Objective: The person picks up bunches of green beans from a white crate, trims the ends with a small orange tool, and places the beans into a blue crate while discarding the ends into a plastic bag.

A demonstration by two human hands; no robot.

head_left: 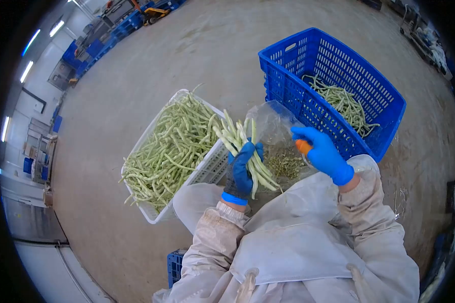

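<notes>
My left hand [242, 171], in a blue glove, is closed round a bunch of long green beans [258, 170] that fan out above and below the fist. To its right, my right hand [324, 154], also blue-gloved, grips a small orange-handled knife [303, 147]; its blade is hard to make out. The two hands are apart. Left of my left hand stands a white crate [211, 160] heaped with green beans [174, 146]. Between and beyond my hands lies a clear plastic bag [274, 120] with trimmed bean ends [285, 165] on it.
A large blue crate [288, 83] at the upper right holds more green beans [345, 103] at its bottom. Part of another blue crate [175, 266] shows by my left elbow. Far off on the left are a yellow pallet jack [154, 14] and blue bins [121, 33].
</notes>
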